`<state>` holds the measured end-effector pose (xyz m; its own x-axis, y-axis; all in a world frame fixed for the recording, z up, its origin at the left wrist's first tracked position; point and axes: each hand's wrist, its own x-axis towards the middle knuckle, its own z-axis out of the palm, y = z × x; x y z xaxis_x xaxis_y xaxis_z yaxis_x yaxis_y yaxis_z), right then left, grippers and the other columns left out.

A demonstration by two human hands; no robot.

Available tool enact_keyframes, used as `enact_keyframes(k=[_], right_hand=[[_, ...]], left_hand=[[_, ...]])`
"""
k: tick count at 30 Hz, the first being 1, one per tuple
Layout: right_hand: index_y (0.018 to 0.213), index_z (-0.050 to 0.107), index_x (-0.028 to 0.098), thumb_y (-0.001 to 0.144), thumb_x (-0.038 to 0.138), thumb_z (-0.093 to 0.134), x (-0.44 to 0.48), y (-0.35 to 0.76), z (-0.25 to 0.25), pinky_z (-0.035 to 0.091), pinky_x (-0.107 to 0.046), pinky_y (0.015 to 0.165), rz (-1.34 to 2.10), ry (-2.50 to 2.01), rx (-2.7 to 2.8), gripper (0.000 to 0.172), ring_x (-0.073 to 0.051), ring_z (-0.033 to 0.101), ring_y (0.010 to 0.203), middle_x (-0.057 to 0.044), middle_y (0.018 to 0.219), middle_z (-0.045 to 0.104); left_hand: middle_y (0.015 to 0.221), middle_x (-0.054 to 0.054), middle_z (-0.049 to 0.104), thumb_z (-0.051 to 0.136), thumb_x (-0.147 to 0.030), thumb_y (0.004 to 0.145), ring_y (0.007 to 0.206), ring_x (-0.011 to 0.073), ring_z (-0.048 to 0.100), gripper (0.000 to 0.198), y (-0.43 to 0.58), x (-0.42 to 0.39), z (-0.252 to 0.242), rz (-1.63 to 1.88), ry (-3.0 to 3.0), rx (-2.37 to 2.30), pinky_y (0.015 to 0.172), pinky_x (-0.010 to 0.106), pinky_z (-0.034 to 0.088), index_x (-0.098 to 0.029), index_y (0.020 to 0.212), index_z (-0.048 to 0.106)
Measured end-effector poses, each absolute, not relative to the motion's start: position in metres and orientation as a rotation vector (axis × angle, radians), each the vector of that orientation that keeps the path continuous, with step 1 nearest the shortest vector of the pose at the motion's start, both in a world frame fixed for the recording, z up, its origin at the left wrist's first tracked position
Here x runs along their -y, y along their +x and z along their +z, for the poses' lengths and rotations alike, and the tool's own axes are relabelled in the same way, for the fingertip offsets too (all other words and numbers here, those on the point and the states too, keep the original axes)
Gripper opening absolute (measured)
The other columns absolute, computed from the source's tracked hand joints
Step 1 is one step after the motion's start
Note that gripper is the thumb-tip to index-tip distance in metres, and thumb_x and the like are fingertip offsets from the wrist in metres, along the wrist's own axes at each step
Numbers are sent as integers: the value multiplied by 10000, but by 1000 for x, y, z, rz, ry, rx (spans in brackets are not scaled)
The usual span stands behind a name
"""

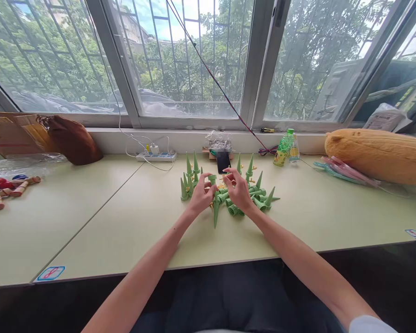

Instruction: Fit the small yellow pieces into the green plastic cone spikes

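Near the middle of the table, my left hand (pixel 203 196) has its fingers closed around a green plastic watering spike (pixel 212 178), whose round top shows above the fingertips. Close beside it, my right hand (pixel 238 190) is pinched; whatever its fingertips hold is too small to make out. A loose green spike (pixel 216 215) points toward me below the left hand. Several spikes stand upright to the left (pixel 189 178) and behind the right hand (pixel 249 166), some with small yellow valves. More hollow green spikes (pixel 260 199) lie heaped by my right hand, and small yellow pieces show between the hands.
A phone (pixel 223 163) leans behind the hands. A power strip (pixel 156 157) with white cables lies back left, and a green-labelled bottle (pixel 283 149) stands back right. Wooden kendama toys (pixel 12 189), a brown bag (pixel 72 141) and an orange plush (pixel 377 155) occupy the sides.
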<state>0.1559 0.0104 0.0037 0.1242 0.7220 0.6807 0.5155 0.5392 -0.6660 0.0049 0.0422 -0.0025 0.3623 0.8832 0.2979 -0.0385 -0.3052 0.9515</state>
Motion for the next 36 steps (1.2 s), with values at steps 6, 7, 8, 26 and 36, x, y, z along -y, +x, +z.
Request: enact_keyframes(k=[6,7,8,26,36], right_hand=[[1040,619,185,943,361,450,-9,150,2,498,-276,699,204,-1109,1547,262,-177,628,848,-74,943,674],[1015,614,183,935,363,464,-9,150,2,497,-273,688,212,-1115,1540,248,-173,628,822,-68,912,673],[994,607,183,929,366,474,-9,149,3,496,-270,679,221,-1119,1534,235,-169,626,800,-61,887,670],[908,541,197,915,396,488,-2,147,11,477,-230,601,268,-1085,1549,206,-141,610,748,-41,848,647],[903,535,196,902,388,482,-2,146,9,489,-235,606,269,-1103,1629,200,-127,591,676,-36,849,646]], left_hand=[[737,-32,587,748,-364,707,443,48,478,580,3,-36,7,1053,1434,-736,383,148,333,-232,1174,430],[750,-24,598,754,-379,705,439,47,473,587,3,-36,8,1050,1411,-733,375,148,323,-230,1173,431],[766,-15,610,750,-406,711,429,43,461,584,2,-37,8,1048,1388,-727,366,149,313,-226,1168,432],[670,4,601,658,-474,803,397,43,400,363,-1,-39,15,956,1194,-621,345,153,265,-185,892,458],[656,2,568,635,-466,825,407,41,394,328,0,-39,13,976,1207,-629,334,147,241,-179,839,478]])
